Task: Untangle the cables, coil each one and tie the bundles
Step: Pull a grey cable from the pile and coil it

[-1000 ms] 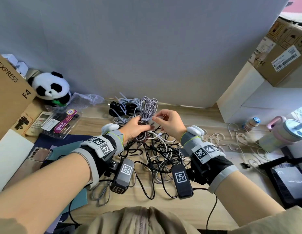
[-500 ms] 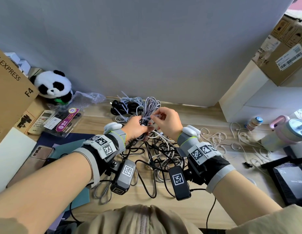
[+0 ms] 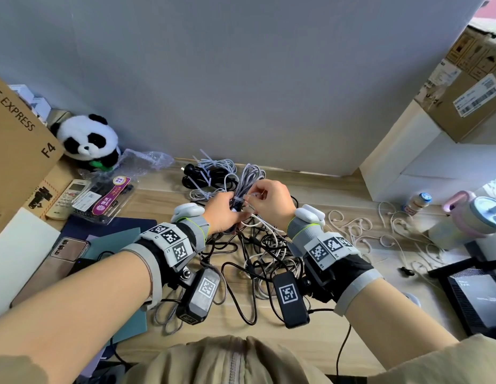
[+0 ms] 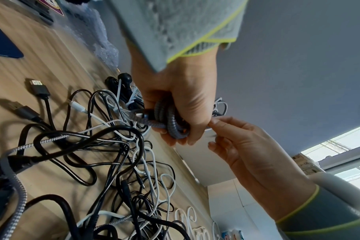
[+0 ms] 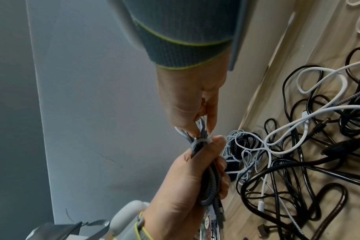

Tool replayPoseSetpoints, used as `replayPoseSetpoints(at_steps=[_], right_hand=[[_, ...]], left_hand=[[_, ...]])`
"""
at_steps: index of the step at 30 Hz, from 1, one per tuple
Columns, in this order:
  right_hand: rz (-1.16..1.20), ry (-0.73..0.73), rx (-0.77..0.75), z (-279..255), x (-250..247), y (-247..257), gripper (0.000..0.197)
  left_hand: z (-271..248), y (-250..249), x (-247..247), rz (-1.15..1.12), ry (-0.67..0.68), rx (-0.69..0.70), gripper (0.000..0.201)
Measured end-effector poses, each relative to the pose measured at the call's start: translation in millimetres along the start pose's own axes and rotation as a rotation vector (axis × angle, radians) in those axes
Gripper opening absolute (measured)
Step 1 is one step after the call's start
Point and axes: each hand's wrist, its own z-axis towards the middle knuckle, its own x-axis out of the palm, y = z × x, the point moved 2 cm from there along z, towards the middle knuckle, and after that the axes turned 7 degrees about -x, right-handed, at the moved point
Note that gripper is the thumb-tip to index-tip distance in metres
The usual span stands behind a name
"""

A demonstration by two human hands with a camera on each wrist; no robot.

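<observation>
A plain grey wall [image 3: 241, 79] rises behind the light wooden surface [image 3: 319, 336]. A white cabinet [image 3: 407, 167] stands at the right, and daylight comes through a window [image 4: 343, 155].

Grey-and-white braided cable [image 3: 248, 180], white zip tie [image 5: 201, 141], black-and-white tangle [image 3: 258, 256].
</observation>
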Motion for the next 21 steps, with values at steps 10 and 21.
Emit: replayPoseSetpoints(at_steps=[10, 21], right_hand=[[0.444, -0.067, 0.236, -7.2, 0.5, -13.5, 0.024], [0.143, 0.037, 0.274, -14.5, 2.6, -16.0, 0.021]], left_hand=[[-2.4, -8.5, -4.6, -0.21, 0.088, 0.004, 0.024], [-8.7, -0.4, 4.7, -0.408, 0.278, -0.049, 0.014]])
